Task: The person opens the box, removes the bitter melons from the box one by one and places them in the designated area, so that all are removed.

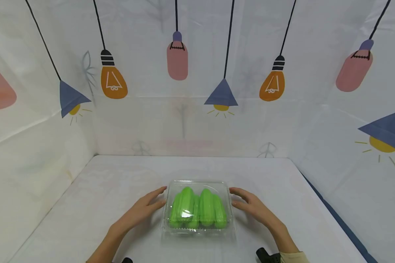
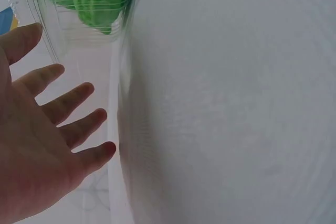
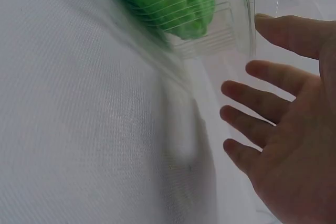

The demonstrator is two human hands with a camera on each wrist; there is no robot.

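Note:
A clear plastic clamshell box point(image 1: 197, 184) sits on the white table with its lid down. Inside lie several bright green, ridged, elongated pieces point(image 1: 206, 207) that look like cucumbers or bitter melons; the exact kind is unclear. My left hand point(image 1: 141, 212) is at the box's left side, fingers spread and straight, fingertips close to the rim. On the opposite side my right hand point(image 1: 255, 208) mirrors it, fingers extended, thumb and index near the rim. Both wrist views show ribbed box walls and open palms; whether any fingertip touches the plastic, I cannot tell.
The white table point(image 1: 118, 175) runs back to a white cloth backdrop point(image 1: 197, 124) printed with hanging lamps and bulbs. Similar cloth walls stand at the left and right. A dark blue strip point(image 1: 342, 223) shows along the table's right edge.

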